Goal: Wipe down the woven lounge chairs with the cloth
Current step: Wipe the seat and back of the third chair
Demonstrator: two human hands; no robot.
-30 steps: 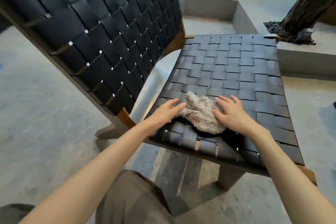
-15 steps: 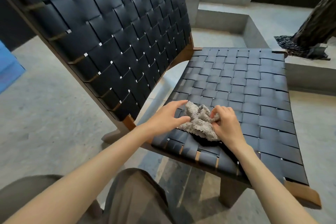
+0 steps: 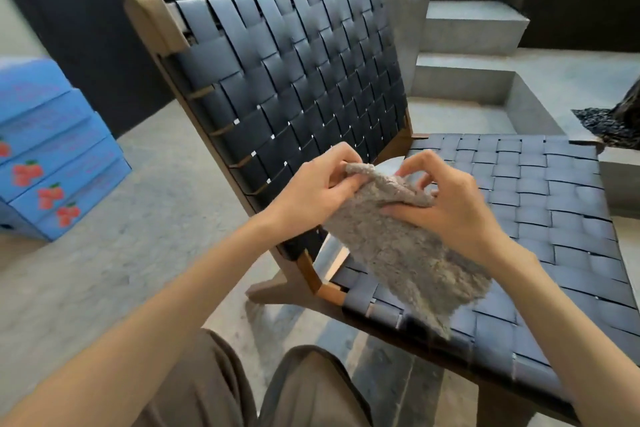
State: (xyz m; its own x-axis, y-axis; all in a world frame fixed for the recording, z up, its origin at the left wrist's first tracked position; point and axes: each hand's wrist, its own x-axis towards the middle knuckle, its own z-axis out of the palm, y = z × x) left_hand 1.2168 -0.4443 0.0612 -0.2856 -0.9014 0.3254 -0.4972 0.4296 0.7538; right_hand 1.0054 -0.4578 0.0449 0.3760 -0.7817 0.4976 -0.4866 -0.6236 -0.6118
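A stack of blue cardboard boxes (image 3: 52, 156) stands on the grey concrete floor (image 3: 138, 253) at the left edge. The boxes lie flat, one upon another, and their sides carry a print of red-orange fruit with green leaves; the lettering on them is too blurred to read. Behind the stack rises a dark wall (image 3: 86, 28). Toward the back right, broad concrete steps (image 3: 474, 31) climb in blocks, and below them a low concrete ledge (image 3: 533, 111) bounds a sunken patch of floor. At the far right edge a black, rough-textured mass (image 3: 609, 125) rests on the concrete, cut off by the frame.
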